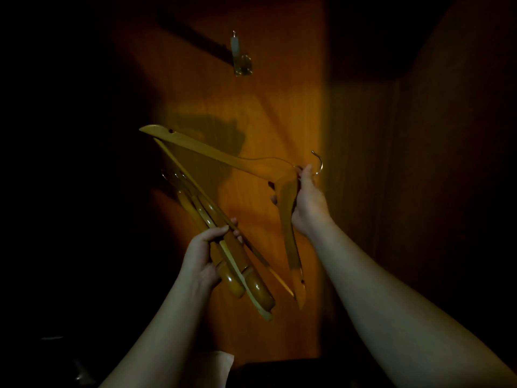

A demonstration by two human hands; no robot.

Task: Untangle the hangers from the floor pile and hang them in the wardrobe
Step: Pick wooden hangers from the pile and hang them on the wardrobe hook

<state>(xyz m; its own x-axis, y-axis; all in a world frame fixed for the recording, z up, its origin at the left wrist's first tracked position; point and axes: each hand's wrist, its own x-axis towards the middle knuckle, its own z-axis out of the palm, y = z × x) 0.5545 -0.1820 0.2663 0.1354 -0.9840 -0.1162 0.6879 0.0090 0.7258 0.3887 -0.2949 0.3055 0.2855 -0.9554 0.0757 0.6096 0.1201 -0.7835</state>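
Fingers [303,172] of both hands grip wooden hangers [212,152] before the dim wardrobe wall [279,107].

Very dim picture here, most of the frame sinks into black, especially the whole left side and the upper right corner. One warm patch of light falls across the middle, on the orange wood panel [279,102], and fades out fast towards its edges. A soft, dark shadow sits on that lit patch just left of centre, above the wooden hanger [212,152]. The hanger's metal hook [319,163] catches a small glint, and so does the bracket [243,65] in the upper centre. Both forearms look grey and grainy. Fine detail is smeared throughout, and the arms stretch wide at the bottom corners.
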